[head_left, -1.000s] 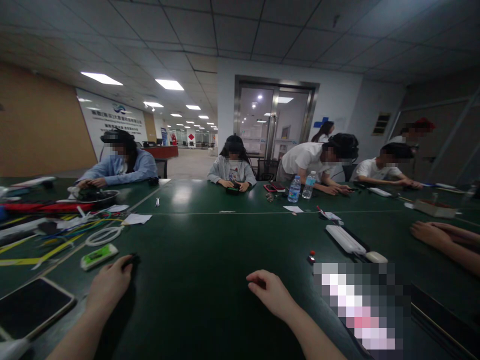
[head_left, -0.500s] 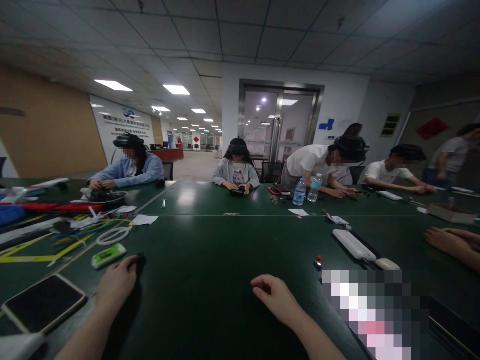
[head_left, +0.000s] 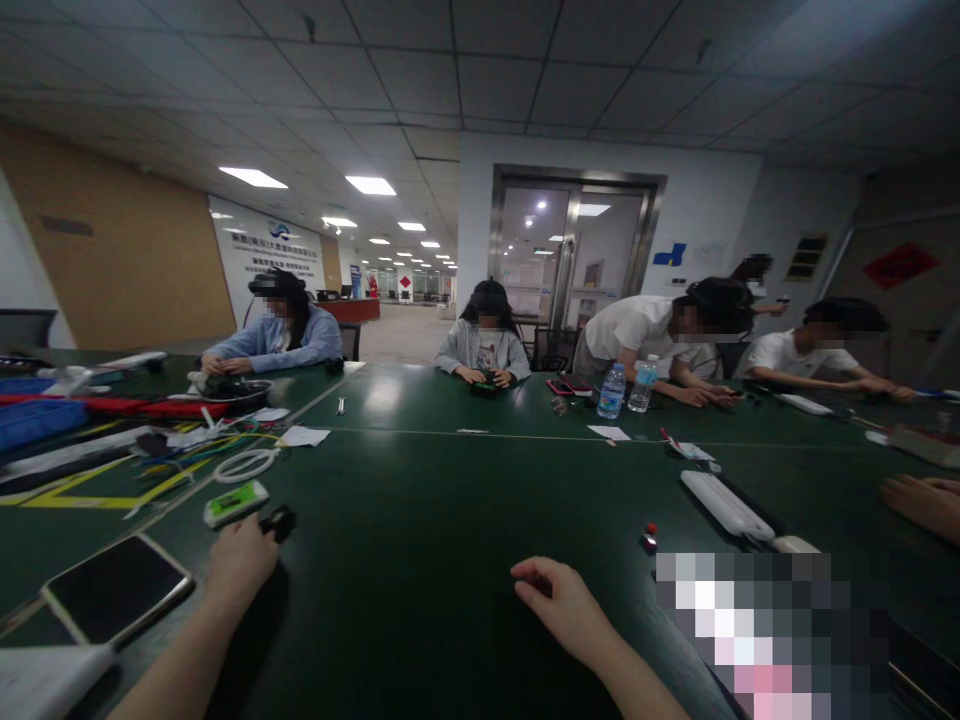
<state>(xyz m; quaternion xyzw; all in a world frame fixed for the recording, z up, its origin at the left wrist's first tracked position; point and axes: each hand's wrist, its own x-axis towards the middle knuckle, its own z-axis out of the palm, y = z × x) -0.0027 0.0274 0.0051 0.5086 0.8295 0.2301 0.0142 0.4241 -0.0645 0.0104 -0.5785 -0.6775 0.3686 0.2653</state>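
Observation:
My left hand (head_left: 241, 560) is closed on a small black object (head_left: 281, 523) that sticks out past the fingertips; its kind I cannot make out. A green-and-white packet (head_left: 235, 504) lies just beyond that hand, and a phone with a dark screen (head_left: 118, 588) lies to its left. Over the table's right half, my right hand (head_left: 556, 600) rests with loosely bent fingers. Thumb and forefinger are a little apart, and nothing shows between them.
On the dark green table (head_left: 405, 500) stand two water bottles (head_left: 611, 392). A white power strip (head_left: 726, 506), a small red-topped item (head_left: 650, 538) and a blurred-out patch lie right. Cables (head_left: 244, 466) and a blue bin (head_left: 41, 425) are left. Several people sit or lean around the table.
The view has swung slightly left, so most things sit farther right. More of the black object shows at my left fingertips. My right hand keeps nearly the same pose.

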